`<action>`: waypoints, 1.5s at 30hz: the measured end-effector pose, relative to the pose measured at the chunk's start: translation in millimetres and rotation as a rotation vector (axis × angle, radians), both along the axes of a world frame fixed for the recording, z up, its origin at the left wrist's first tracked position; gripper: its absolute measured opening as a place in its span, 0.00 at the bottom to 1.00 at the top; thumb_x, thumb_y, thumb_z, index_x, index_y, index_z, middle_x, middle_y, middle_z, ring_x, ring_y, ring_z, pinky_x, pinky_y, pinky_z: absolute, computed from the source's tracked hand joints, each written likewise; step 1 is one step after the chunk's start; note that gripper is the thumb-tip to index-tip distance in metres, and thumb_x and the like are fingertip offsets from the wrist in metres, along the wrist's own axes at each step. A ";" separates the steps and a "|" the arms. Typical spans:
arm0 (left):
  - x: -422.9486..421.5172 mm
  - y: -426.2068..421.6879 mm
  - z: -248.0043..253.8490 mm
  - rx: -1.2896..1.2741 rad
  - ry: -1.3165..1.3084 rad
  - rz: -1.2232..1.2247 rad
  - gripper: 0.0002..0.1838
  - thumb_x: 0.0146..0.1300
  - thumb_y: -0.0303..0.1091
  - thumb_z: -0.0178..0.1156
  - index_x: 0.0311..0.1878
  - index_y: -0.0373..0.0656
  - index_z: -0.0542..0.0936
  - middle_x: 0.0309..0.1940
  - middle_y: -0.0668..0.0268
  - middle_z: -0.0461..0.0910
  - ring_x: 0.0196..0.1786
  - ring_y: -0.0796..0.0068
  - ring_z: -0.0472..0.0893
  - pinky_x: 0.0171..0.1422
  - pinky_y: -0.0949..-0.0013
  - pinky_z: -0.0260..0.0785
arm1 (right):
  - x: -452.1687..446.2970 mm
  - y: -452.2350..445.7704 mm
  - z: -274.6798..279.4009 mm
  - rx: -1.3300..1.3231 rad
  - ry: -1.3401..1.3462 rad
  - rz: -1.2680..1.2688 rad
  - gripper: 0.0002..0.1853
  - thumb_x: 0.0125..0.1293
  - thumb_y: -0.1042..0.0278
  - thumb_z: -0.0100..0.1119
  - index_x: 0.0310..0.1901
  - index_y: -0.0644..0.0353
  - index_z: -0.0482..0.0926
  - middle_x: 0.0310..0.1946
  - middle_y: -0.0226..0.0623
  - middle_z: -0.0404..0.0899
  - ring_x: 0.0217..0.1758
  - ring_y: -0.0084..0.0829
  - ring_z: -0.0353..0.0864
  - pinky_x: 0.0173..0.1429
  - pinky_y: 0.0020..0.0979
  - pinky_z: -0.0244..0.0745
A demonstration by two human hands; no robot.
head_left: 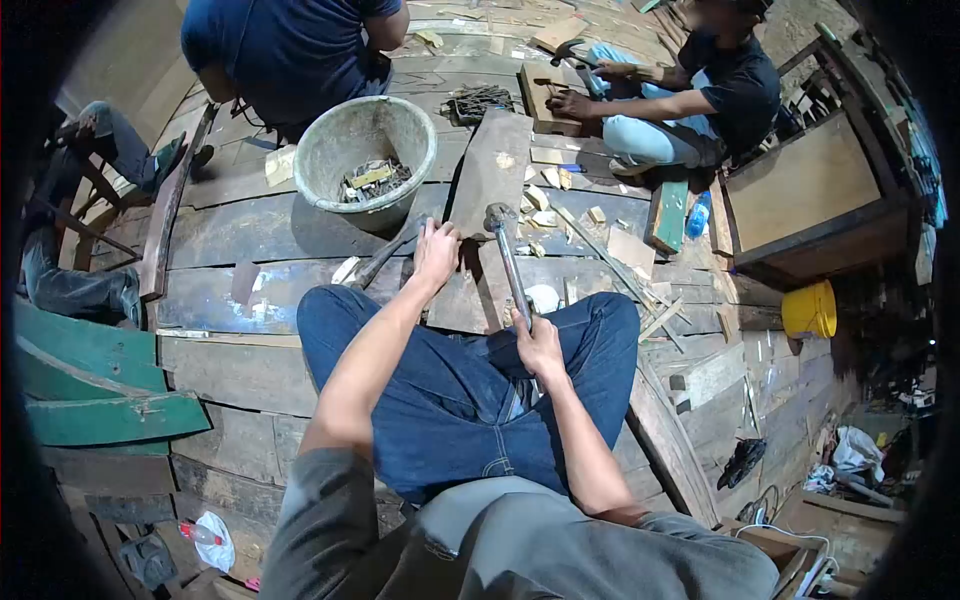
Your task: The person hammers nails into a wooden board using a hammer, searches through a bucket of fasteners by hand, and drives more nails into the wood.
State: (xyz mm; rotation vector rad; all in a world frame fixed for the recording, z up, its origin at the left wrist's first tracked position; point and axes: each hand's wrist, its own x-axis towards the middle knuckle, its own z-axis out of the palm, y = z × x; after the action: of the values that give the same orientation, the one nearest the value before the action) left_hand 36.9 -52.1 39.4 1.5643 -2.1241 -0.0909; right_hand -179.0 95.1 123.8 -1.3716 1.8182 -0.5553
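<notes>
My right hand (540, 348) is wrapped around the handle of a hammer (513, 270), just above my crossed legs. The hammer's head is raised beside the edge of a grey wooden board (488, 165) in front of me. My left hand (437, 252) rests at the near left edge of that board, its fingers bent and pressed together. Whatever they pinch is too small or hidden to make out. Left of that hand, a dark-handled tool (385, 257) lies on the floor, its far end partly behind my fingers.
A large bucket (317, 195) holding metal scraps stands ahead on the plank floor (235, 368). One person (290, 60) sits beyond it; another, at right, holds a hammer (572, 52) over a wooden block (540, 100). Wood chips, a yellow bucket (810, 310) and green boards (100, 420) lie around.
</notes>
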 end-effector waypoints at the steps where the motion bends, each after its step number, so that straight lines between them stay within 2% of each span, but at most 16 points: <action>1: -0.4 -0.1 0.3 0.011 -0.010 0.005 0.08 0.58 0.32 0.62 0.38 0.40 0.85 0.43 0.61 0.81 0.53 0.53 0.73 0.58 0.54 0.67 | 1.6 0.6 0.0 -0.016 0.007 -0.002 0.29 0.73 0.46 0.53 0.33 0.72 0.79 0.23 0.63 0.76 0.35 0.60 0.83 0.38 0.49 0.73; 2: -0.6 0.2 0.7 -0.002 -0.014 0.002 0.09 0.58 0.32 0.62 0.38 0.40 0.85 0.44 0.61 0.81 0.54 0.53 0.73 0.59 0.53 0.67 | 1.0 1.3 1.5 0.069 -0.001 -0.011 0.30 0.73 0.44 0.52 0.34 0.72 0.80 0.26 0.65 0.77 0.39 0.62 0.83 0.41 0.50 0.74; 5: -0.6 2.0 1.0 -0.042 -0.026 -0.003 0.09 0.57 0.32 0.62 0.39 0.39 0.84 0.46 0.60 0.81 0.55 0.51 0.72 0.60 0.51 0.66 | -3.5 0.3 -20.0 0.056 0.009 0.002 0.31 0.73 0.43 0.51 0.34 0.72 0.80 0.27 0.65 0.77 0.40 0.63 0.82 0.41 0.51 0.74; 12: -2.9 3.9 8.5 0.056 -0.046 0.054 0.11 0.59 0.33 0.61 0.43 0.39 0.84 0.51 0.61 0.80 0.59 0.48 0.71 0.62 0.47 0.65 | -2.5 -0.8 -8.3 -0.019 0.034 0.019 0.32 0.73 0.42 0.51 0.34 0.72 0.80 0.27 0.66 0.77 0.41 0.64 0.81 0.42 0.53 0.74; 15: -0.6 0.5 0.2 0.030 -0.004 0.032 0.11 0.59 0.33 0.61 0.43 0.40 0.85 0.51 0.61 0.81 0.58 0.49 0.71 0.62 0.47 0.65 | -3.0 1.7 -34.2 -0.069 0.063 0.022 0.31 0.74 0.44 0.51 0.28 0.72 0.75 0.15 0.53 0.73 0.20 0.46 0.79 0.30 0.46 0.71; 16: -0.9 1.8 1.2 -0.021 -0.005 0.032 0.09 0.59 0.33 0.62 0.40 0.41 0.84 0.48 0.61 0.81 0.56 0.51 0.72 0.60 0.47 0.66 | -2.5 2.7 -33.4 -0.095 0.036 0.010 0.30 0.74 0.46 0.52 0.27 0.71 0.75 0.14 0.50 0.72 0.18 0.41 0.78 0.28 0.45 0.71; 19: -1.1 0.6 -1.5 0.011 0.035 0.036 0.08 0.58 0.33 0.62 0.38 0.41 0.83 0.46 0.62 0.81 0.54 0.52 0.73 0.57 0.47 0.66 | -0.3 0.9 -12.4 -0.035 -0.011 -0.034 0.31 0.73 0.45 0.52 0.30 0.74 0.79 0.25 0.68 0.75 0.40 0.63 0.81 0.41 0.54 0.73; 24: 0.9 0.6 -1.9 -0.032 0.057 0.025 0.08 0.58 0.32 0.63 0.38 0.40 0.83 0.44 0.60 0.81 0.51 0.52 0.74 0.56 0.50 0.68 | -0.8 -0.8 -27.3 0.049 -0.011 -0.028 0.33 0.73 0.43 0.52 0.30 0.74 0.78 0.26 0.67 0.76 0.41 0.63 0.81 0.40 0.53 0.74; 31: 1.5 -0.4 -4.2 -0.035 0.132 0.004 0.04 0.57 0.30 0.63 0.33 0.40 0.82 0.41 0.59 0.81 0.49 0.51 0.75 0.54 0.52 0.69 | -3.0 2.8 -20.3 -0.089 0.006 -0.033 0.34 0.73 0.42 0.52 0.29 0.75 0.78 0.25 0.66 0.76 0.40 0.63 0.81 0.40 0.52 0.74; 35: 1.4 -0.3 -3.8 -0.096 0.163 -0.001 0.05 0.56 0.30 0.63 0.33 0.39 0.81 0.38 0.58 0.81 0.48 0.51 0.75 0.51 0.51 0.69 | -7.0 1.4 -39.0 0.013 -0.011 -0.034 0.32 0.73 0.44 0.52 0.30 0.74 0.78 0.25 0.65 0.77 0.40 0.63 0.81 0.40 0.51 0.74; 36: 2.1 -1.8 -1.9 -0.090 0.183 -0.016 0.05 0.56 0.30 0.64 0.33 0.38 0.81 0.37 0.58 0.81 0.47 0.50 0.76 0.51 0.50 0.69 | -4.8 2.4 -27.9 -0.088 -0.031 -0.048 0.31 0.73 0.44 0.52 0.32 0.74 0.78 0.25 0.65 0.77 0.40 0.63 0.81 0.40 0.50 0.74; 39: 1.4 -0.6 -5.0 -0.038 0.185 0.001 0.06 0.56 0.31 0.64 0.33 0.38 0.81 0.37 0.56 0.81 0.46 0.50 0.77 0.51 0.50 0.69 | -3.1 3.6 -18.3 -0.042 -0.128 -0.091 0.31 0.73 0.44 0.52 0.33 0.74 0.79 0.25 0.65 0.77 0.39 0.62 0.82 0.40 0.50 0.75; 40: 1.8 -3.0 -10.3 -0.077 0.166 0.019 0.07 0.56 0.31 0.64 0.33 0.37 0.81 0.36 0.55 0.81 0.45 0.49 0.77 0.50 0.50 0.69 | -1.4 4.8 -12.9 -0.106 -0.062 -0.064 0.30 0.74 0.44 0.52 0.36 0.72 0.79 0.23 0.62 0.77 0.37 0.61 0.83 0.40 0.48 0.75; 43: 2.6 -4.8 -13.7 -0.126 0.222 -0.016 0.06 0.55 0.30 0.64 0.32 0.37 0.80 0.36 0.54 0.81 0.44 0.48 0.77 0.50 0.50 0.69 | -3.4 -0.5 -9.5 0.199 -0.057 -0.054 0.29 0.74 0.44 0.51 0.38 0.70 0.80 0.23 0.59 0.78 0.36 0.59 0.83 0.39 0.48 0.75; 44: 4.7 -6.3 -14.1 -0.050 0.209 -0.020 0.05 0.55 0.29 0.64 0.32 0.37 0.80 0.35 0.53 0.80 0.44 0.47 0.77 0.51 0.50 0.69 | -4.2 -1.8 -8.9 0.131 -0.057 -0.053 0.29 0.74 0.44 0.51 0.37 0.70 0.80 0.22 0.59 0.78 0.36 0.60 0.83 0.39 0.48 0.75; 45: 5.5 -9.7 -13.9 -0.079 0.209 -0.029 0.05 0.55 0.28 0.64 0.33 0.37 0.80 0.35 0.52 0.80 0.43 0.46 0.77 0.51 0.50 0.69 | -3.8 -2.8 -9.5 0.064 -0.056 -0.052 0.29 0.74 0.44 0.51 0.37 0.69 0.80 0.22 0.59 0.78 0.36 0.60 0.83 0.39 0.49 0.75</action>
State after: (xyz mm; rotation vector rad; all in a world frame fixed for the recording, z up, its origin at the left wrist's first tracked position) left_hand 42.4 -61.7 25.5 1.4140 -1.9639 -0.1698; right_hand -182.8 92.3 114.3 -1.2577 1.8152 -0.5524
